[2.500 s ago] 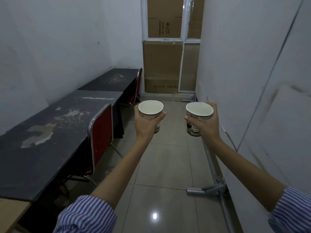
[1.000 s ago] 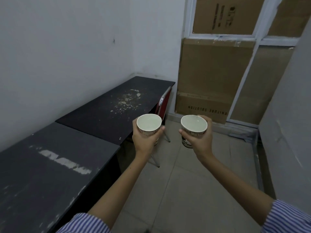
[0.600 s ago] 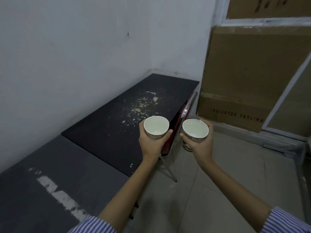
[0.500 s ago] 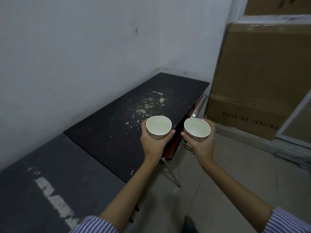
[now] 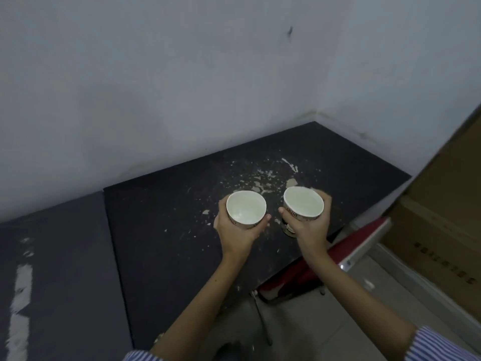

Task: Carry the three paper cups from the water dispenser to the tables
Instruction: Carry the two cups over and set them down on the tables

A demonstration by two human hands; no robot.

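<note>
Gripping one paper cup each, the left hand (image 5: 235, 234) wraps the left paper cup (image 5: 246, 210) and the right hand (image 5: 309, 227) wraps the right paper cup (image 5: 303, 207), both upright and held above the black bench (image 5: 166, 217). Dark print on the right cup is too blurred to read. A red chair (image 5: 338, 254) stands just beside the bench.

Two white paper cups — left cup (image 5: 246, 210), right cup (image 5: 303, 207) — upright, open-topped, side by side above dark table (image 5: 161, 217)
</note>
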